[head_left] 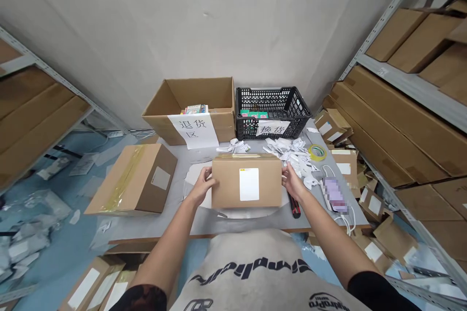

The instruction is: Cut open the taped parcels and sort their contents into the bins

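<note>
Both my hands hold a closed brown cardboard box (246, 181) by its short ends, with a white label (249, 184) on its top face. My left hand (202, 185) grips the left end and my right hand (294, 182) grips the right end. The box sits over a white plastic sheet (197, 182) on a grey table (156, 221). Just beyond my right hand lies a heap of torn white paper scraps (290, 156), and a red and black utility knife (295, 205) lies below that hand. The box's underside is hidden.
A taped carton (133, 180) stands at the table's left. At the back are an open carton (189, 99) with a paper sign and a black plastic crate (272, 112). A tape roll (317, 152) and flattened boxes lie right; metal shelves hold cartons on both sides.
</note>
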`<state>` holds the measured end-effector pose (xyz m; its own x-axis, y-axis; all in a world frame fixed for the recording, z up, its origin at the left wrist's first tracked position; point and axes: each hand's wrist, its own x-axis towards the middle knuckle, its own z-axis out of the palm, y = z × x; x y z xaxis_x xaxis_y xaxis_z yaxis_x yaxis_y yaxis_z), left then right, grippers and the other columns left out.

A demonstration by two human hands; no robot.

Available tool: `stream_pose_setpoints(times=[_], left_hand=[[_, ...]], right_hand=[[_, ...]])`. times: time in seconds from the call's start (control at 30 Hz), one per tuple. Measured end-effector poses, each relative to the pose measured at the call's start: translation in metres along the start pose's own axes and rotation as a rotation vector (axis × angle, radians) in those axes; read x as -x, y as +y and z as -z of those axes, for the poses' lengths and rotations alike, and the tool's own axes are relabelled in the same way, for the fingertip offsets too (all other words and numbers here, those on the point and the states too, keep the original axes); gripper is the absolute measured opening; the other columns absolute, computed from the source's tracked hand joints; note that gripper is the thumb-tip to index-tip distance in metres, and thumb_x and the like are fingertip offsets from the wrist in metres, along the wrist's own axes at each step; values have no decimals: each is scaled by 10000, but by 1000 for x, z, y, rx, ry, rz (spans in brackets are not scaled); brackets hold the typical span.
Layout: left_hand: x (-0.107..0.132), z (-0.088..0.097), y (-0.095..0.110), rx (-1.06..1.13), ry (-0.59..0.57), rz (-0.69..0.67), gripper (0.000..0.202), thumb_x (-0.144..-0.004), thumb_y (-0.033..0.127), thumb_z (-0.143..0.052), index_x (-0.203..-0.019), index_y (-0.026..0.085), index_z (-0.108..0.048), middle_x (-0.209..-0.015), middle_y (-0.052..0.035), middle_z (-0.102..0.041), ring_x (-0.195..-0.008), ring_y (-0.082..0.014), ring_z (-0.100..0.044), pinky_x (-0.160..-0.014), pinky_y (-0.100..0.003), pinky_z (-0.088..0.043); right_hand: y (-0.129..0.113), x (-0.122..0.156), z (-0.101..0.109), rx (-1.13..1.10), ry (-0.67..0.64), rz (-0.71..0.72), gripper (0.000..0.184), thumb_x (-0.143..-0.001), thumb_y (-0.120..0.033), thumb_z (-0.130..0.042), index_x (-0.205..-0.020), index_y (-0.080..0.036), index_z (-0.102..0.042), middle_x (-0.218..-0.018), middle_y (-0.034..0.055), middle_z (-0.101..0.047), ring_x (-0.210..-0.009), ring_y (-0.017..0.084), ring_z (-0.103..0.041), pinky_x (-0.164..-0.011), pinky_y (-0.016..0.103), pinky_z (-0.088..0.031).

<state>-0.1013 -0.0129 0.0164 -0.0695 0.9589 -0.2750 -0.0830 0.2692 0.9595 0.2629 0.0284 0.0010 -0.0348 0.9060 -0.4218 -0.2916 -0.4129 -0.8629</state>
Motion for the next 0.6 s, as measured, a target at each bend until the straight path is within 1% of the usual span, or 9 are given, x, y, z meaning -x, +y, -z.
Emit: stream_pose_setpoints(times=[0.07,0.13,0.2,0.23,0.3,0.37,0.43,0.5,0.6], left_hand=[[3,3,1,82,28,-14,312,-701,454,-644,-908,249,-531,-1116,-22,-631,-961,-193,-611,-746,-281,-484],[4,3,-4,120,60,22,352,-763,579,-555,-779,234,-490,-954,-9,-623,-841,-175,-607,-685,-267,-472],[4,0,-15,92,116,46,421,-760,636,-569,-743,226,-474,-849,4,-583,-767,-161,-591,-641,-252,-449],[5,-1,-22,68,146,51,428,-731,629,-627,-763,224,-490,-827,12,-565,-752,-156,-586,-633,-244,-440],[8,-4,-36,29,193,69,460,-651,572,-751,-867,222,-545,-829,22,-547,-745,-150,-587,-639,-238,-433],[12,-5,-45,14,200,80,536,-616,533,-804,-993,224,-581,-905,6,-566,-784,-158,-605,-680,-250,-449],[17,-6,-49,-1,184,79,564,-652,552,-783,-1080,236,-594,-1035,-25,-591,-868,-178,-625,-741,-268,-464],[20,-8,-49,-22,166,100,564,-699,579,-743,-1134,252,-596,-1122,-48,-610,-947,-203,-635,-799,-288,-470],[23,-12,-44,-39,159,171,585,-740,589,-703,-1208,262,-581,-1099,-65,-666,-993,-236,-647,-854,-329,-474]], right_hand=[[-1,3,3,-26,-13,42,507,-737,-755,-585,-680,-258,-509,-792,24,-693,-804,229,-664,-719,337,-501],[4,6,5,-3,0,56,503,-722,-745,-608,-676,-257,-496,-788,22,-694,-845,245,-666,-724,346,-495],[13,9,6,39,24,53,453,-695,-684,-679,-710,-260,-522,-804,10,-691,-862,246,-666,-732,349,-491],[19,11,6,68,31,44,419,-670,-632,-729,-743,-262,-547,-820,4,-691,-869,243,-666,-742,348,-491],[30,17,8,131,1,9,382,-627,-514,-802,-847,-270,-608,-890,5,-699,-906,240,-664,-783,347,-498],[38,23,11,171,-52,-23,400,-632,-446,-811,-958,-282,-647,-990,15,-706,-967,242,-659,-834,346,-500],[41,28,12,182,-93,-33,403,-674,-432,-784,-1035,-301,-660,-1087,22,-698,-1028,244,-647,-874,347,-497],[40,30,12,183,-100,-35,404,-701,-432,-761,-1077,-325,-661,-1125,17,-692,-1053,244,-642,-894,352,-493],[37,28,6,192,-87,-46,426,-708,-433,-749,-1114,-346,-652,-1090,5,-706,-1036,245,-650,-900,368,-490]])
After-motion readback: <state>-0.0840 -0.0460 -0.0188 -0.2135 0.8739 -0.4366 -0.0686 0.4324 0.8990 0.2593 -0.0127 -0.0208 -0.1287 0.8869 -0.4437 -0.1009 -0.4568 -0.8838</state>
